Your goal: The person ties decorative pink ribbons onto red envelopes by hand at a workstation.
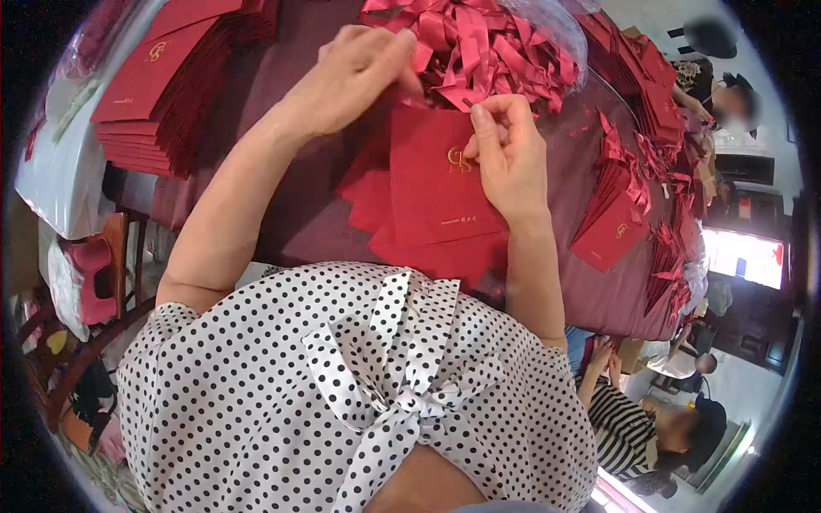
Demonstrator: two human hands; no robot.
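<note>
My right hand pinches the upper right edge of a red card with gold lettering, its thumb and finger pressed together. The card lies over several other red cards spread near my body. Above the card's upper left, my left hand is at the edge of a heap of red ribbons. Its fingers are bent, and their tips are partly hidden, so I cannot make out what they hold.
Stacked red cards stand at the upper left of the dark red tablecloth. Cards with ribbons lie at the right. A person in stripes sits at the lower right, and another person is at the upper right.
</note>
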